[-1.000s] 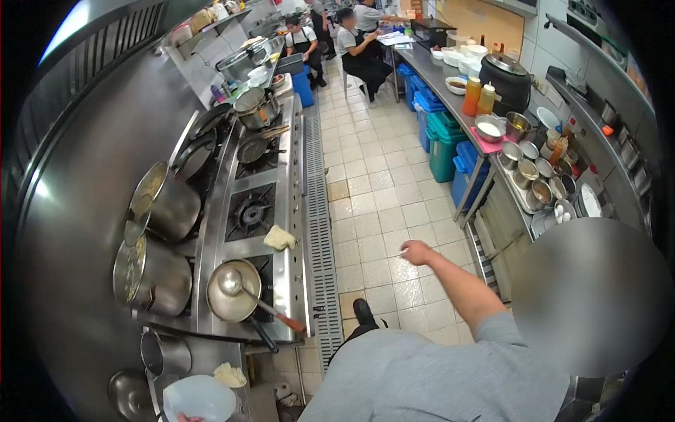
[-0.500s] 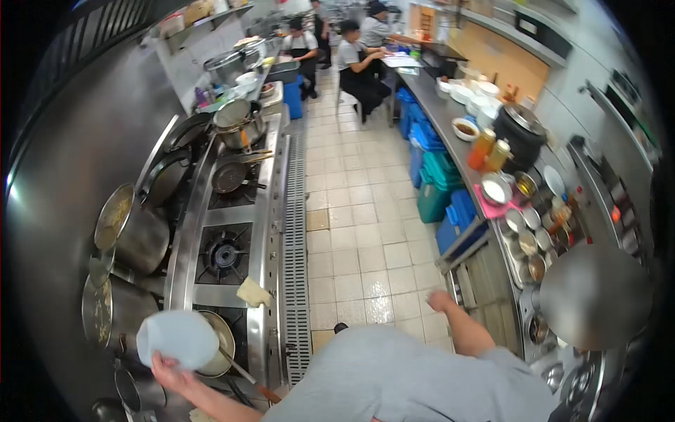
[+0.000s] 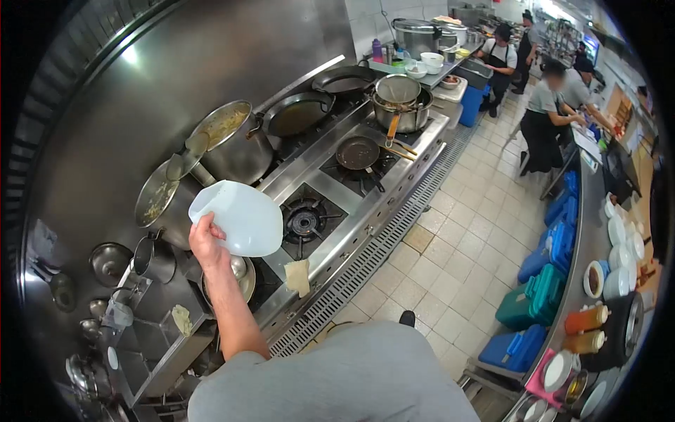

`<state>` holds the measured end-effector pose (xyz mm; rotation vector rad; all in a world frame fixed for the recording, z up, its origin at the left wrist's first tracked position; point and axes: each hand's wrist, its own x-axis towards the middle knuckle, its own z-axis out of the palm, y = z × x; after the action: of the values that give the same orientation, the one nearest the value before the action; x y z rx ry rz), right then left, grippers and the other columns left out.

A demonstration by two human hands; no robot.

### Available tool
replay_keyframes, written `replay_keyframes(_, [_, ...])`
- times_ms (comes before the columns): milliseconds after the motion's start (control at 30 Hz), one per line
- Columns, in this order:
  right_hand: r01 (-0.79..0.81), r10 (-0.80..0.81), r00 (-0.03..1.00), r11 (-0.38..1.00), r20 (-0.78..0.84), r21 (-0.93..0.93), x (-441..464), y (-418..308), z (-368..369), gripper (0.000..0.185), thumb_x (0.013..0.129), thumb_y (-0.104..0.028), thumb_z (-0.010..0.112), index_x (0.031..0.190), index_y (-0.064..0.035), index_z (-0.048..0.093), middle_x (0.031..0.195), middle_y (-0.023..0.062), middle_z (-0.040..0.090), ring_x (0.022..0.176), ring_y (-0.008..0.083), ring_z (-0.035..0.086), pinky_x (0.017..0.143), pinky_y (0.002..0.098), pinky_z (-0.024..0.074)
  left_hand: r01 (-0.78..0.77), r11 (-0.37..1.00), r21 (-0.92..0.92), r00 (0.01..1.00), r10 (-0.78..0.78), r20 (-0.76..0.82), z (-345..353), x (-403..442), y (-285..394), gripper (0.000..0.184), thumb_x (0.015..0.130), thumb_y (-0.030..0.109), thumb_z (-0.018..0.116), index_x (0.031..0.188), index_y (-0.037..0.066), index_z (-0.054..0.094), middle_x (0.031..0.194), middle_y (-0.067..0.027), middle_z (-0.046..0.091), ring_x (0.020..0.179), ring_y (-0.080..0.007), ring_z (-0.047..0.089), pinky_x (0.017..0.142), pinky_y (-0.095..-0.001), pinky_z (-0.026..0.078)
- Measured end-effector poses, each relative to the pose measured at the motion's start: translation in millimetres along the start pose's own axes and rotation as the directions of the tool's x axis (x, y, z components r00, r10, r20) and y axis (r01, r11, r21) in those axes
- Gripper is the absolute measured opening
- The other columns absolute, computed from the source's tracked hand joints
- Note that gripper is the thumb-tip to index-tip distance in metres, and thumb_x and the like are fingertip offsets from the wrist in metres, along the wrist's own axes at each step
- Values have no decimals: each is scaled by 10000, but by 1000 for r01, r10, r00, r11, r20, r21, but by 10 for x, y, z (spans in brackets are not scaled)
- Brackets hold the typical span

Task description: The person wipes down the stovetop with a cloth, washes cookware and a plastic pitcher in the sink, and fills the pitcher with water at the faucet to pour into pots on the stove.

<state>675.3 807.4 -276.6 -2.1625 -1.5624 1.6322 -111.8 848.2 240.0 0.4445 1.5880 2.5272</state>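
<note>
My left hand (image 3: 209, 245) grips the near edge of a translucent white plastic container (image 3: 247, 219), its fingers closed on the rim. The container is held above the stove, left of the bare burner (image 3: 304, 222). Below it, partly hidden by my forearm, a pan (image 3: 247, 283) with a metal ladle in it sits on the front burner. Two tall steel pots (image 3: 242, 158) stand behind, holding pale food; a strainer-like utensil (image 3: 184, 162) lies across their rims. A folded yellowish cloth (image 3: 297, 277) rests on the stove's front edge. My right hand is out of view.
A dark frying pan (image 3: 357, 152) and a pot with a sieve (image 3: 399, 105) occupy farther burners. Along the stove runs a floor drain grate (image 3: 394, 246). Blue and green bins (image 3: 532, 297) line the right counter. Several people stand or sit at the far end.
The view has swung left toward the stove. My left hand still holds the plastic container, now farther forward over the stove. My right hand has left the view.
</note>
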Motion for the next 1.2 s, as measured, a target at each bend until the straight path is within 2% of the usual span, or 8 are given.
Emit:
replay_keyframes(233, [338,-465,861,219,206,-915,3390,-797,-1910,182,784,-202,619,821,-24,608,699,163,598,503,275,557,469,410,483,-57,995,85,988,68,-139,497,117,24,123,824,96,633,758,86,531,561,32,434,463,-84,407,450,-258,328])
replay_keyframes(267, [251,-357,928,806,-102,-536,3591,-1313,-2039,162,829,-184,575,861,-27,595,690,124,578,506,239,559,434,376,463,-85,990,113,984,101,-146,541,177,-7,113,826,97,633,766,87,537,563,34,434,463,-82,406,449,-256,326])
replay_keyframes(367, [269,-139,924,898,-357,347,2962,-3756,-2297,139,903,-159,517,959,-42,567,700,64,560,527,180,573,397,318,444,-115,987,109,975,133,-176,665,395,-120,94,828,102,637,787,85,555,567,40,436,465,-75,404,447,-250,322])
replay_keyframes(567, [384,-375,922,918,-96,102,3851,-4740,-1560,170,887,-90,491,999,2,581,716,98,569,534,208,606,423,327,514,-188,971,145,944,220,-247,857,1173,-328,87,830,107,643,799,69,571,577,34,461,470,-74,417,447,-248,319])
replay_keyframes(700, [-158,-4,901,929,434,336,4380,-4309,-977,253,902,-245,606,1060,-48,588,795,130,601,616,284,623,529,466,518,-234,938,257,925,296,-238,1069,1847,-415,128,827,125,660,765,62,568,589,20,493,469,-84,430,448,-252,319])
replay_keyframes(800, [371,-262,892,889,367,-267,3861,-4274,-859,210,900,-266,575,976,-72,594,762,129,565,611,315,596,529,487,501,-184,916,356,935,275,-225,1160,2295,-422,160,830,141,667,742,62,560,592,12,499,469,-91,441,441,-256,326])
replay_keyframes(1000, [79,-112,937,990,330,114,3841,-3790,-1304,300,830,-331,591,946,-56,619,618,50,486,514,202,471,469,369,386,-70,871,487,965,182,-187,1413,3300,-388,227,872,195,641,725,52,541,599,-10,497,451,-115,448,406,-294,375])
replay_keyframes(1200, [-244,80,940,836,330,491,5164,-4244,-1727,203,863,-243,574,918,-51,603,633,82,523,468,228,516,424,380,440,77,94,993,993,85,-85,1741,3969,-253,330,885,270,639,750,-27,588,555,-92,555,420,-191,536,419,-382,425])
